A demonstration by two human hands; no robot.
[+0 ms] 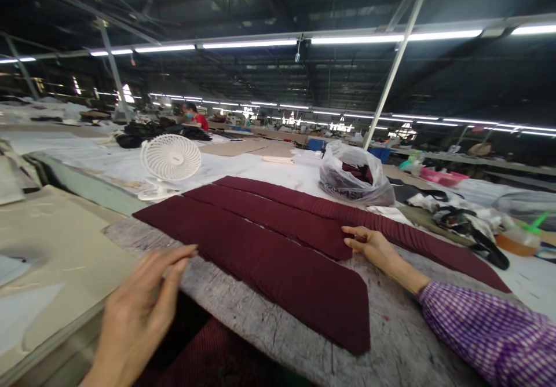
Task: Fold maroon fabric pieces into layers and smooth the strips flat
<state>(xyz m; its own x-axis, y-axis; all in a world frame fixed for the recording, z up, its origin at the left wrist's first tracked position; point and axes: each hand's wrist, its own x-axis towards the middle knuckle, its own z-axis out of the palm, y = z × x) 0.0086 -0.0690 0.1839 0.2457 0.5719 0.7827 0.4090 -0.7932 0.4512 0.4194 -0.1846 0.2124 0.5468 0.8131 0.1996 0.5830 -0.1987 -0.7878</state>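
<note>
Burgundy fabric pieces lie in three long, overlapping rows: a near row [278,265], a middle row [278,216] and a far row [391,225]. My right hand [373,251], in a purple checked sleeve, pinches the right end of the middle row between thumb and fingers. My left hand [143,300] is by the front edge of the near row, at its left half. Its thumb and fingertips come close together; whether anything is between them cannot be made out. The rows rest on a worn grey board [208,285].
A white fan [171,158] stands behind the rows at left. A plastic bag [356,172] with dark cloth sits at the back right. Further right are a pink basin [443,176], dark straps and an orange container [516,242]. A person in red [200,120] is far off.
</note>
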